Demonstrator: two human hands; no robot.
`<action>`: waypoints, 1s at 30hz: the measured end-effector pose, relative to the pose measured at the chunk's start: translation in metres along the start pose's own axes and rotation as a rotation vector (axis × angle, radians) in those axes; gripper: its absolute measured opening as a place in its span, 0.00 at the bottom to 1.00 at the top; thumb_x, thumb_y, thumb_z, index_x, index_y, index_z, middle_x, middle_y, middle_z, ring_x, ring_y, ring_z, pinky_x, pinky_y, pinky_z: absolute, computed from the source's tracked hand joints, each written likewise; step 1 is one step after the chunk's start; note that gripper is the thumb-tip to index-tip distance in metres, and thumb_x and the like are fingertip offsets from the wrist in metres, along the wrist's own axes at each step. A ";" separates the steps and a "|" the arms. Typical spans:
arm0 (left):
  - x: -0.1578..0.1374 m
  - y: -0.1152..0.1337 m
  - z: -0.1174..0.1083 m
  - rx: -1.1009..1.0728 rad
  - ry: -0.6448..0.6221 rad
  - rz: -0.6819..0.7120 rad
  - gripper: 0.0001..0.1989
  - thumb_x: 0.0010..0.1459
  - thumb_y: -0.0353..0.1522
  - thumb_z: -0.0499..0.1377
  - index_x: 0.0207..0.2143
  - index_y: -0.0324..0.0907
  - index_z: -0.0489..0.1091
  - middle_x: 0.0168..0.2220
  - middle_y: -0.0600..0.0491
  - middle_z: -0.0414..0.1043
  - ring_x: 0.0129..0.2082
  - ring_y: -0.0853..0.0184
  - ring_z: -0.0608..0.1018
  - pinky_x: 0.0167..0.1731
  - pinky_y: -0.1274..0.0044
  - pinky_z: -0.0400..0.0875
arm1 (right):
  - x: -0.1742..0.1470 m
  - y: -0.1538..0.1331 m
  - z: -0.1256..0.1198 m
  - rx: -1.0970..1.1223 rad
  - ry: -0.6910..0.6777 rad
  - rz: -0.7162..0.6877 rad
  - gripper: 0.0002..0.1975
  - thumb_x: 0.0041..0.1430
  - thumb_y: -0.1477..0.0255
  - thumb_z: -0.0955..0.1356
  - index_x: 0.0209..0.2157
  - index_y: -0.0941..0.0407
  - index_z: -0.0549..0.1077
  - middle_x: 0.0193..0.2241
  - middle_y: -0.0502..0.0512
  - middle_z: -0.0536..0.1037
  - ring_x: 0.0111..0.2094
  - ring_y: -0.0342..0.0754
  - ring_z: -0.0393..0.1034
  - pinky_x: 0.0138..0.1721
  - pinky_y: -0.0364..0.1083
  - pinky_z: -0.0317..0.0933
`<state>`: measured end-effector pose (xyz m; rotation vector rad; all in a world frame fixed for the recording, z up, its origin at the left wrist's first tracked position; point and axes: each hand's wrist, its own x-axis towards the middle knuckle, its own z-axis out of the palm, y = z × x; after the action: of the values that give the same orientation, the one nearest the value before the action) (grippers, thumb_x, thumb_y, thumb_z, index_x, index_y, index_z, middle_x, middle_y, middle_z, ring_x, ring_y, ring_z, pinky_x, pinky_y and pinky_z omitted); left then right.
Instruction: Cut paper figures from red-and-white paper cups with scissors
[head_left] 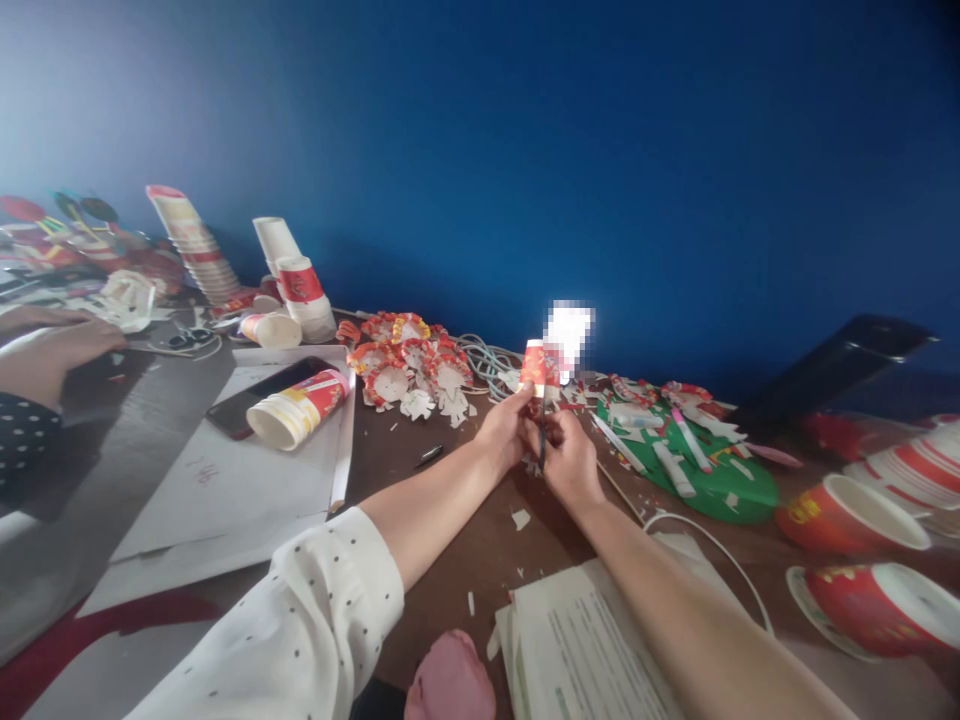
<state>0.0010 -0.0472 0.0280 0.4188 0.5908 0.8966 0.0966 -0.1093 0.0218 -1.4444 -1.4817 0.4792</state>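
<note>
Pinching at the head view's centre: my left hand (508,428) has the red-and-white cup (533,365) between thumb and fingers, raised off the table (435,525).
Right hand (571,458): just beside the left, its fingers curled round a slim dark tool (543,432); from here I cannot tell whether the tool touches the cup.
Bright patch: a white, pixelated area just beyond the cup, unreadable to me.
Cut paper (412,365): a red and white heap, left of the cup, with cables (480,358) between heap and cup.
Green mat (731,490): right of my hands, with markers (673,468) and scraps on it.
White folder (247,500): to the left; a phone (259,393) lies on it, with nested cups (296,412) tipped on their side across the phone.
Cup stacks: a tall, leaning one (199,250) and a shorter one (306,300), both near the blue wall (525,150).
Right edge: more red cups (847,515), lying on their sides.
Papers (577,640): beneath my right forearm as I see it, near a pink object (452,680).
Co-worker: a hand (64,345) at far left, blurred, above a dotted dark sleeve (26,445).
</note>
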 end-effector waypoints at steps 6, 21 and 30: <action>-0.005 0.003 0.001 0.079 -0.023 -0.012 0.23 0.61 0.47 0.51 0.21 0.40 0.63 0.11 0.55 0.60 0.09 0.65 0.67 0.12 0.75 0.58 | -0.001 -0.003 0.000 0.041 -0.013 0.021 0.16 0.53 0.58 0.70 0.36 0.55 0.70 0.26 0.53 0.77 0.27 0.49 0.72 0.28 0.45 0.64; -0.002 -0.001 -0.003 0.116 -0.091 0.043 0.25 0.62 0.46 0.50 0.18 0.40 0.64 0.09 0.51 0.62 0.09 0.66 0.67 0.13 0.77 0.61 | 0.002 -0.007 -0.002 0.092 0.017 0.057 0.20 0.50 0.54 0.72 0.35 0.55 0.71 0.24 0.53 0.79 0.23 0.49 0.72 0.24 0.45 0.63; 0.001 -0.009 -0.003 0.044 -0.072 0.039 0.20 0.59 0.45 0.56 0.24 0.39 0.71 0.11 0.53 0.63 0.13 0.68 0.68 0.17 0.78 0.62 | 0.004 -0.007 -0.003 0.116 0.053 0.034 0.21 0.51 0.53 0.72 0.37 0.56 0.71 0.33 0.58 0.81 0.29 0.51 0.76 0.30 0.47 0.67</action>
<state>0.0052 -0.0511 0.0205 0.5022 0.5385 0.9026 0.0960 -0.1075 0.0299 -1.3828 -1.3673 0.5355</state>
